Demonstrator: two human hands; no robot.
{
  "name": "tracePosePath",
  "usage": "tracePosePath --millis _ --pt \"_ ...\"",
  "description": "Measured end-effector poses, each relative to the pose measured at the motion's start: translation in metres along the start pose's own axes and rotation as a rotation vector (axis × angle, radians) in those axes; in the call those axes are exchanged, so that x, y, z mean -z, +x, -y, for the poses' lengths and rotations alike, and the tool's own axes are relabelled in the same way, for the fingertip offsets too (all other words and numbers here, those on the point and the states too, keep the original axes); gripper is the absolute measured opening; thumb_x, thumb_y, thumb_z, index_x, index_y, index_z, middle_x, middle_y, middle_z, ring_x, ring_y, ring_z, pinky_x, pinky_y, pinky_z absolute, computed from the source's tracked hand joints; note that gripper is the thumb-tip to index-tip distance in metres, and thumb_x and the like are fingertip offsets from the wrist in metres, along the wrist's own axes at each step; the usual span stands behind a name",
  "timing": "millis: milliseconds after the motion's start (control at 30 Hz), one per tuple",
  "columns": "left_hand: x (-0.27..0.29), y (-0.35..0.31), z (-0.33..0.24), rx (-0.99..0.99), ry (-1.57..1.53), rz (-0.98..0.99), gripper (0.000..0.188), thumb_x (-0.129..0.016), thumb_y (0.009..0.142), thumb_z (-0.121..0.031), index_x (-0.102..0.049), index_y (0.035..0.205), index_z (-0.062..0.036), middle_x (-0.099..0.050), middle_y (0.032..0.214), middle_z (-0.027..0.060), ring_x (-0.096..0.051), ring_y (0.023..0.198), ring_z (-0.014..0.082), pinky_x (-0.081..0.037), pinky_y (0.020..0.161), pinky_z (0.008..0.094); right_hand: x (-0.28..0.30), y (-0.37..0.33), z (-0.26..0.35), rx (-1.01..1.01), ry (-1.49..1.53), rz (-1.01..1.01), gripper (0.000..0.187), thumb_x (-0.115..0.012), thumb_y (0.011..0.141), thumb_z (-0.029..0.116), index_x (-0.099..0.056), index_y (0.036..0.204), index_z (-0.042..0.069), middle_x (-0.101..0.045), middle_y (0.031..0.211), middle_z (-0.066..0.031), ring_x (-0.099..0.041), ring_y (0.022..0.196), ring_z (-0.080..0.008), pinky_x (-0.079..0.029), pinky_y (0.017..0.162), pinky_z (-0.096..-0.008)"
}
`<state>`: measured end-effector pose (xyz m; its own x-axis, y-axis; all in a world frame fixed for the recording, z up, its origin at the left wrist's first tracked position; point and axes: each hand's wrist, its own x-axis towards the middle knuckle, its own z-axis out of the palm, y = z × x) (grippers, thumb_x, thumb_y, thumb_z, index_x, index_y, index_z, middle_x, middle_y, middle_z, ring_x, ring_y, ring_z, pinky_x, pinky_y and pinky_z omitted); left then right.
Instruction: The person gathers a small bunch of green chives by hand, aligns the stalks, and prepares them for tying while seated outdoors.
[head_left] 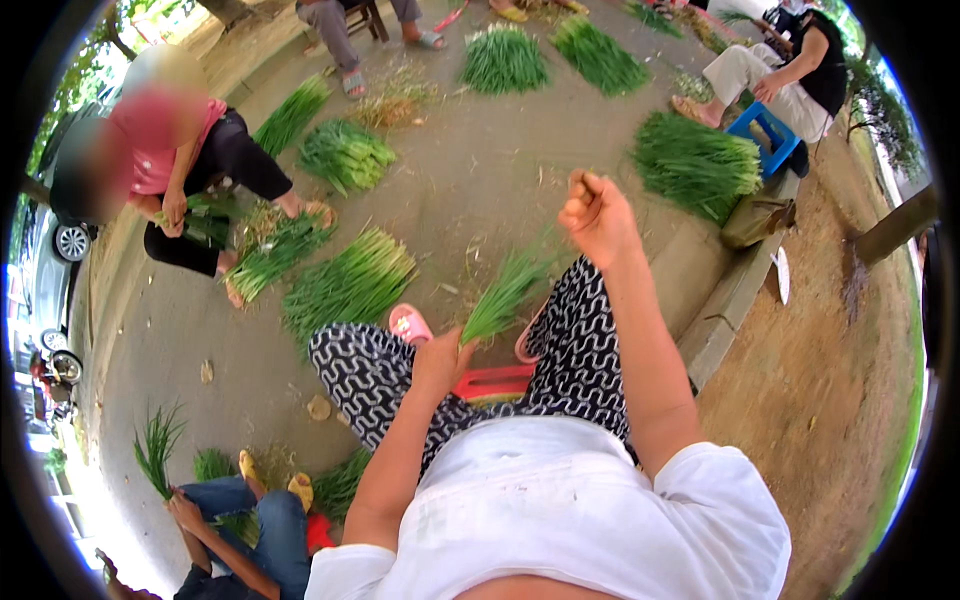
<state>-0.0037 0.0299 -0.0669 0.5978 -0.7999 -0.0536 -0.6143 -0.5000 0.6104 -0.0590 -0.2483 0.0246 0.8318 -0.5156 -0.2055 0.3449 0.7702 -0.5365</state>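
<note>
Left hand [440,362]: low between the knees, fingers wrapped round one end of a small bunch of long chive-like greens [505,295]; loose blades fan forward and to the right. Right hand [600,220]: raised ahead, well apart from the bunch, fingers curled inward in a narrow, loose fist; cannot tell whether a thin strand is pinched there.

Wearer seated, white T-shirt [560,490], black-and-white patterned trousers [365,375], pink slippers [410,324]. Red plastic stool [497,381] showing between the thighs.

Ground: big heap of the same greens [350,280] just beyond the left knee, pale ends to the upper right. Broad second heap [695,165] ahead to the right, near a blue plastic stool [765,140] and an olive bag [757,220] by the kerb [722,325].

Others: person in a pink top [165,150] seated at left, greens at their feet; person in blue jeans [275,520], lower left, holding an upright bunch [157,452]; person in a black top [820,70], far right.
</note>
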Motion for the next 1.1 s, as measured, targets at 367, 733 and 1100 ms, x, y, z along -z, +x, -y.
tracePosePath --millis 367,733,1100 --pt "0.005 0.004 0.004 0.376 -0.902 -0.036 0.025 -0.048 0.089 -0.029 -0.054 0.088 -0.0041 -0.053 0.057 0.0034 -0.046 0.044 0.0098 -0.034 0.04 0.0228 0.017 0.012 0.013 0.226 -0.089 -0.14 0.011 -0.047 0.089 0.02 -0.05 0.088 0.01 -0.051 0.065 0.0012 -0.043 0.047 -0.0107 -0.035 0.044 -0.0261" --pt "0.025 0.016 -0.007 0.341 -1.4 -0.138 0.04 -0.041 0.091 -0.038 -0.05 0.1 0.0 -0.055 0.065 0.0083 -0.034 0.037 0.0055 -0.028 0.034 0.0181 0.052 -0.024 -0.075 0.101 -0.857 -0.184 0.028 -0.056 0.082 0.013 -0.054 0.107 0.0 -0.052 0.066 -0.0002 -0.05 0.057 -0.008 -0.043 0.052 -0.0219" --pt "0.043 0.018 -0.045 0.337 -1.266 -0.027 0.019 -0.054 0.085 -0.02 -0.053 0.093 -0.0033 -0.053 0.064 0.0028 -0.038 0.041 0.0054 -0.028 0.036 0.0178 0.004 -0.045 -0.112 -0.35 -0.62 0.209 0.042 -0.057 0.082 0.036 -0.053 0.103 0.0 -0.054 0.073 -0.0034 -0.051 0.061 -0.0122 -0.044 0.06 -0.0257"
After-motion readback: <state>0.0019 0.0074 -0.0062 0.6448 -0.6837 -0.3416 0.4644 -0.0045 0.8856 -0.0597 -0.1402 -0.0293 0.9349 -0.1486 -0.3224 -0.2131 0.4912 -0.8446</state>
